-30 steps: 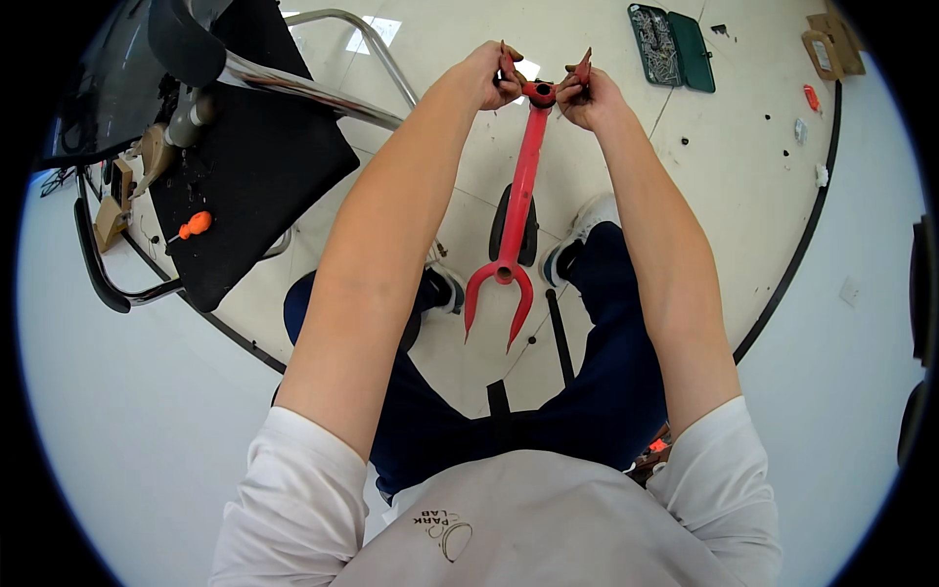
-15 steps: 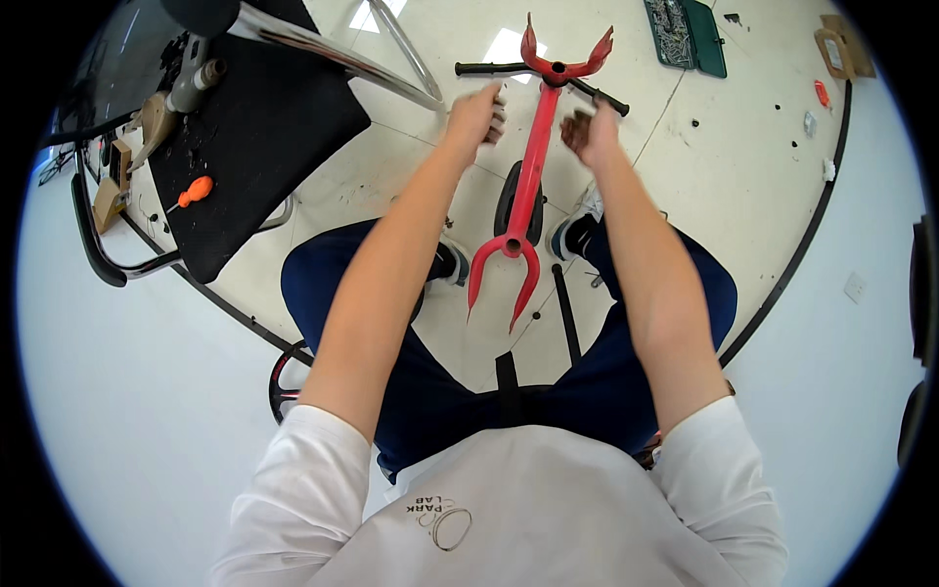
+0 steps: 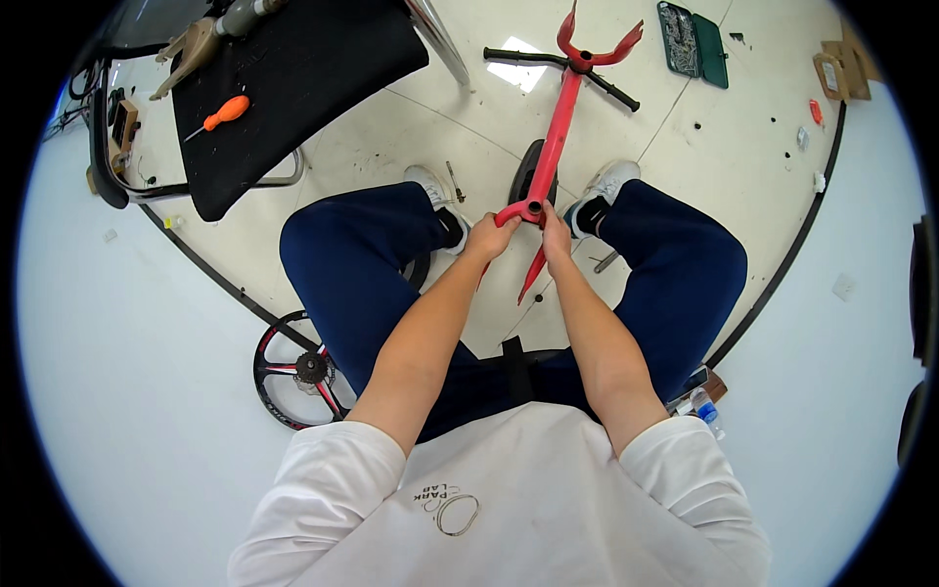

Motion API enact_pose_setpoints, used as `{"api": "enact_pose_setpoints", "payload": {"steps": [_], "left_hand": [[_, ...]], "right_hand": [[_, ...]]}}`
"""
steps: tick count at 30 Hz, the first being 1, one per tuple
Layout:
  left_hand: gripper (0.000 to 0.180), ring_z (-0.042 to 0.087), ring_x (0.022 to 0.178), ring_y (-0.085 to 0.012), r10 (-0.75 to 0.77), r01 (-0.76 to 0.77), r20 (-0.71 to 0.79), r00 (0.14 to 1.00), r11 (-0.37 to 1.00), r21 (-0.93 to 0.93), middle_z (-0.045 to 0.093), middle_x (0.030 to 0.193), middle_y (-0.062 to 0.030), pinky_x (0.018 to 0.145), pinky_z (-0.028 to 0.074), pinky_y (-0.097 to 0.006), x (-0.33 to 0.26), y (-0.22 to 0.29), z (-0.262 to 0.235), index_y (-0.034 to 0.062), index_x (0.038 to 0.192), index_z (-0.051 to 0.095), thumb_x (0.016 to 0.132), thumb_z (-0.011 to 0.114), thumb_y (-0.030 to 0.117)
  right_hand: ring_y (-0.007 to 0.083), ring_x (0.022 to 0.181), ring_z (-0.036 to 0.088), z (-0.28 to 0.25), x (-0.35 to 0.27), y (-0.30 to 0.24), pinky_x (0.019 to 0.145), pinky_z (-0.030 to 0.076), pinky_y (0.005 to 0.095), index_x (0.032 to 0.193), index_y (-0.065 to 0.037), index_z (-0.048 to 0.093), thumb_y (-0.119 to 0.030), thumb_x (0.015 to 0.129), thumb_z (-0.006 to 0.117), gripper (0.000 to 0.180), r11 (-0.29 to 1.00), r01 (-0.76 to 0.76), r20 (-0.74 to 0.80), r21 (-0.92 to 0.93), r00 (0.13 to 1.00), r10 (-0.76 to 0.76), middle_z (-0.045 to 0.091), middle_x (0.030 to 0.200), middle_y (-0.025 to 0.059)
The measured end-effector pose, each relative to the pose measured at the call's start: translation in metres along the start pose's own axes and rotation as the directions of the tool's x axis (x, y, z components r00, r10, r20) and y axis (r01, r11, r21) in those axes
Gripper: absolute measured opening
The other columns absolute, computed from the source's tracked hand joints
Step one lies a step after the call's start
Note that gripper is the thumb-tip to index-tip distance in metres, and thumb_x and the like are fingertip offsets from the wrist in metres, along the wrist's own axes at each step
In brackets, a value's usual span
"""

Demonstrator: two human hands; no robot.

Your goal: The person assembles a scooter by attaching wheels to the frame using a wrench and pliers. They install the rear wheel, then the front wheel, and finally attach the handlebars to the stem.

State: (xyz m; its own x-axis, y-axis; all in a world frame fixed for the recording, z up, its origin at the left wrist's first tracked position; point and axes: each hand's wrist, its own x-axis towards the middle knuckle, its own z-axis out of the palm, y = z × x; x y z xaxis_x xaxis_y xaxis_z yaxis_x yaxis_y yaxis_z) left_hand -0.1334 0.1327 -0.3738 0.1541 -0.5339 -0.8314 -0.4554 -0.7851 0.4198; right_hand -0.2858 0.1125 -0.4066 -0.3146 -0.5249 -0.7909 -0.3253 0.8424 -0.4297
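A red bicycle frame (image 3: 555, 145) with a fork-shaped part at each end stretches away from me between my feet. My left hand (image 3: 493, 237) is closed round the left arm of its near fork, thumb on top by the crown. On the right arm, close to the same crown, my right hand (image 3: 556, 235) grips the metal, its fingers partly hidden. The fork's tips reach toward me past my hands. Beneath the far fork lies a black handlebar (image 3: 525, 57), and a black wheel (image 3: 533, 174) shows under the frame's middle.
Left stands a chair with a black seat (image 3: 293, 88), holding an orange-handled screwdriver (image 3: 227, 111) and a grey power tool (image 3: 235, 18). A spoked wheel (image 3: 311, 368) lies by my left leg. Far right are a green case of small hardware (image 3: 711, 54) and a cardboard box (image 3: 836, 73).
Both hands have come back toward me from beside the far part of the frame and closed on its near fork. My view has shifted slightly, and the near fork appears a little higher.
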Motion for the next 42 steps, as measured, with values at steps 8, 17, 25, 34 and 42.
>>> {"api": "enact_pose_setpoints", "payload": {"steps": [8,17,25,34,42], "left_hand": [[0.060,0.063,0.108,-0.0367,0.082,-0.084,-0.096,0.992,0.996,-0.020,0.064,0.115,-0.0284,0.094,0.047,-0.041,-0.001,0.013,-0.014,-0.0055,0.115,0.062,0.083,0.064,0.045],[0.047,0.054,0.119,-0.0351,-0.053,0.037,-0.136,0.989,0.992,-0.118,0.057,0.123,-0.0209,0.098,0.045,-0.046,-0.036,0.018,-0.010,0.0025,0.122,0.057,0.083,0.063,0.027],[0.066,0.047,0.128,-0.0352,-0.227,0.252,0.156,0.961,0.953,-0.168,0.048,0.137,-0.0178,0.102,0.042,-0.050,-0.039,-0.003,0.019,0.0045,0.138,0.041,0.080,0.068,0.021],[0.072,0.047,0.128,-0.0363,-0.224,0.256,0.154,0.962,0.936,-0.240,0.044,0.140,-0.0195,0.103,0.044,-0.048,-0.033,0.002,0.016,0.0022,0.139,0.037,0.079,0.070,0.023],[0.050,0.057,0.118,-0.0353,-0.011,0.013,0.013,1.000,0.978,-0.207,0.060,0.124,-0.0212,0.099,0.047,-0.044,-0.063,0.019,-0.041,0.0027,0.123,0.059,0.076,0.066,0.018]], "right_hand": [[0.0364,0.094,0.066,-0.009,-0.035,-0.053,0.082,0.051,0.0415,0.100,0.006,0.066,-0.036,0.077,0.076,0.049,0.852,0.421,-0.028,-0.312,0.892,-0.451,0.069,0.097,0.0228],[0.0370,0.075,0.069,-0.026,-0.041,-0.060,0.073,0.053,0.0432,0.083,0.006,0.069,-0.029,0.072,0.077,0.037,0.639,0.508,-0.021,-0.578,0.773,-0.634,0.069,0.077,0.0223],[0.0182,0.065,0.068,-0.037,-0.038,-0.055,0.067,0.054,0.0312,0.084,0.005,0.071,-0.032,0.074,0.080,0.040,0.635,0.509,0.032,-0.581,0.794,-0.607,0.071,0.070,0.0110],[0.0166,0.078,0.067,-0.045,-0.062,-0.032,0.074,0.052,0.0288,0.104,0.007,0.066,-0.026,0.070,0.083,0.050,0.612,0.511,0.209,-0.604,0.842,-0.497,0.071,0.088,0.0111],[0.0185,0.073,0.069,-0.020,-0.061,-0.009,0.060,0.053,0.0289,0.105,0.006,0.064,-0.016,0.079,0.073,0.035,0.947,0.169,0.273,-0.274,0.958,-0.092,0.070,0.088,0.0114]]}}
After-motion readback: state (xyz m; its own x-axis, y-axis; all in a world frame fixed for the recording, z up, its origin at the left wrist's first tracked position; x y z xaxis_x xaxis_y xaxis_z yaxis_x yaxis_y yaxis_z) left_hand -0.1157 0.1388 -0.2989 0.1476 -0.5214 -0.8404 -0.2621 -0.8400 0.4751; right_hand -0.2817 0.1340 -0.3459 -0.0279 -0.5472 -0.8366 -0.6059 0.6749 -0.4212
